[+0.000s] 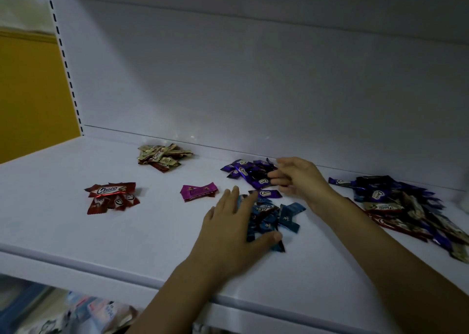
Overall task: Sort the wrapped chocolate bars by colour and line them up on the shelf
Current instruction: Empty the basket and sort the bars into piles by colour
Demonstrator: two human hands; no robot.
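Wrapped chocolate bars lie in colour groups on a white shelf (101, 237). A red pile (111, 197) is at the left, a gold pile (162, 157) behind it, and magenta bars (199, 192) sit in the middle. My left hand (233, 229) lies flat, fingers straight, against the left side of the blue pile (275, 218). My right hand (298, 177) hovers with loosely curled fingers at the right edge of the purple pile (250, 172); whether it holds a bar is hidden. A mixed unsorted heap (406, 206) lies at the right.
The shelf's white back panel (253, 92) rises close behind the piles. A slotted upright (64, 61) stands at the left, with a yellow wall beyond it. Packaged goods (96, 313) show on the level below the shelf's front edge.
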